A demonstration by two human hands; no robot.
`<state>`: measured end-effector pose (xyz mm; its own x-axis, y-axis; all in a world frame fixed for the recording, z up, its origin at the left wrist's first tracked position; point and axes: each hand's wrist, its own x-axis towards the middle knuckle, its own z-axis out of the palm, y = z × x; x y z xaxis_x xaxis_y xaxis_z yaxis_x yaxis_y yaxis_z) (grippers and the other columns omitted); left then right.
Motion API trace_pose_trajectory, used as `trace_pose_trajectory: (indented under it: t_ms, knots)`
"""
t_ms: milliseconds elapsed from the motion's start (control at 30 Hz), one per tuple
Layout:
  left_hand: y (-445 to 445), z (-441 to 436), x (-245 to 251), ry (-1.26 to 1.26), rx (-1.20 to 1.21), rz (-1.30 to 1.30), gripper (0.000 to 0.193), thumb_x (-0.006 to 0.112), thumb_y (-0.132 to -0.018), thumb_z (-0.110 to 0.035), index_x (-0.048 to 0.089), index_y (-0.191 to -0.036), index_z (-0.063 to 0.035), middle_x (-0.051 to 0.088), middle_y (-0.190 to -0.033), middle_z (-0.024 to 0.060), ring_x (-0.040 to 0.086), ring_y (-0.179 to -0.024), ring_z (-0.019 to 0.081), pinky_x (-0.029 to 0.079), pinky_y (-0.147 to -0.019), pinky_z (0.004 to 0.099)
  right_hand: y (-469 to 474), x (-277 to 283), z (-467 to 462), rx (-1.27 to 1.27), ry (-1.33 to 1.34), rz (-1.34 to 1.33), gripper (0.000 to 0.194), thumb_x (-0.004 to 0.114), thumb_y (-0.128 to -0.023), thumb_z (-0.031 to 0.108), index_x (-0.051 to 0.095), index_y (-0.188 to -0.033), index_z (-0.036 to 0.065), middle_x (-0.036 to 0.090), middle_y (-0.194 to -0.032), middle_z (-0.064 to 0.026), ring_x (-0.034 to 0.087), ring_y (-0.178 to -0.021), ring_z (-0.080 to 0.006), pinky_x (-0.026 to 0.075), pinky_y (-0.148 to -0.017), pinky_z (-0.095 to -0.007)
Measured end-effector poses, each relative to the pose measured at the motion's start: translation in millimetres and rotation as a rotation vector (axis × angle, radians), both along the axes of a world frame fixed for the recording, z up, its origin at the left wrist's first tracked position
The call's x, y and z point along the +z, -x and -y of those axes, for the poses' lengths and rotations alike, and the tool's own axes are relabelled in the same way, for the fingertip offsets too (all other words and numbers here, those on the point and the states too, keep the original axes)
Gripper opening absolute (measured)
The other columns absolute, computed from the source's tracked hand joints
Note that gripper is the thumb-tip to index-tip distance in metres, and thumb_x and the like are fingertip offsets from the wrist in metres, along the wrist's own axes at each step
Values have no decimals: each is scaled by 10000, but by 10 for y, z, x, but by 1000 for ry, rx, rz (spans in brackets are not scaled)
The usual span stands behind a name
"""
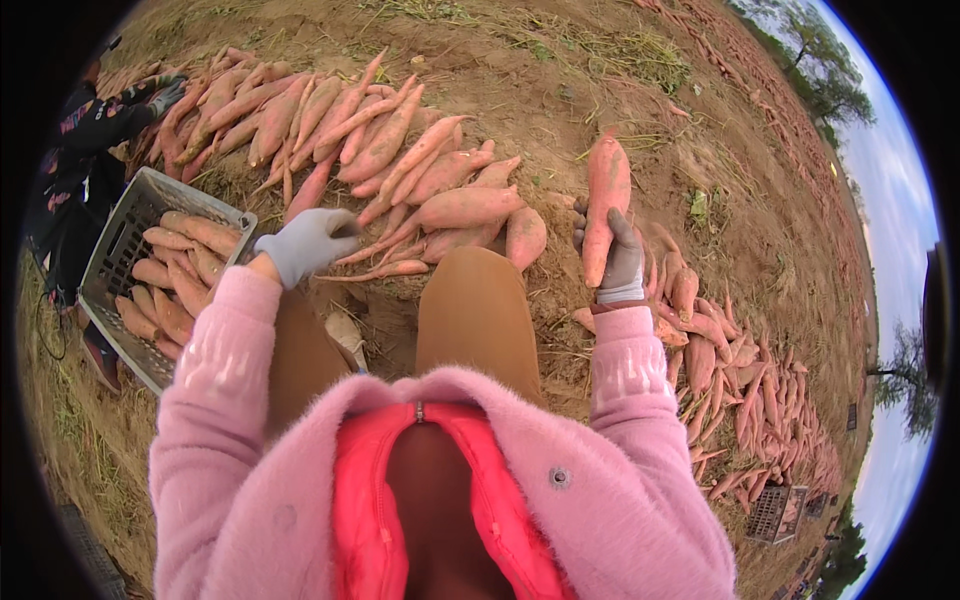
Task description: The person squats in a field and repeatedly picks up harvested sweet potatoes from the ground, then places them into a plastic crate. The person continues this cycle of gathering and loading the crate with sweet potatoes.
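My right hand [619,255], in a grey-coated work glove, grips a large pink-skinned sweet potato [606,195] that stands nearly upright above the soil. My left hand [309,244], also gloved, hovers between the crate and the heap. Its fingers are loosely curled and nothing shows between them. A long heap of sweet potatoes [457,206] lies on the ground before my knees. Left of my left hand, a grey plastic crate [171,187] is tilted in view and partly filled with sweet potatoes [191,281].
Another person [97,135] in dark clothes works at the heap's far left end, a gloved hand on the roots. More sweet potatoes [750,382] run along my right side towards another crate [778,514]. Cut vines [637,60] litter the soil.
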<state>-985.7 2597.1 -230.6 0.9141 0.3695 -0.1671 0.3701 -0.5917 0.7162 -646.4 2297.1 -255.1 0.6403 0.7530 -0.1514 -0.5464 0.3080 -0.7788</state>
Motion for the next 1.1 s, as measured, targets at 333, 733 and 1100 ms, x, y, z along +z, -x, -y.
trace_pose_trajectory:
  t_ms: [333, 733, 1100]
  knots:
    - [-432, 760, 359, -440, 45, 837, 736, 760, -687, -153, 495, -1373, -111, 487, -1370, 229, 470, -1261, 407, 367, -1090, 455, 1644, 587, -1289, 365, -7, -73, 547, 551, -963, 456, 510, -1287, 17, 597, -1216, -112, 589, -1080, -231, 483, -968, -373]
    - [755, 362, 340, 1353, 356, 1334, 409, 673, -893, -306, 583, -1187, -36, 648, -1106, 130, 613, -1024, 290, 485, -948, 436, 2184, 207, -1173, 514, 264, 246, 468, 565, -945, 436, 594, -1163, 22, 654, -936, -94, 623, -782, -204, 509, -726, -324]
    - [988, 557, 374, 1464, 388, 1516, 475, 668, -889, -413, 599, -1110, 2, 662, -1045, 184, 650, -939, 328, 537, -867, 474, 2821, 471, -776, 959, 298, 575, 262, 683, -911, 277, 659, -996, 31, 674, -799, -20, 562, -623, -73, 438, -572, -212]
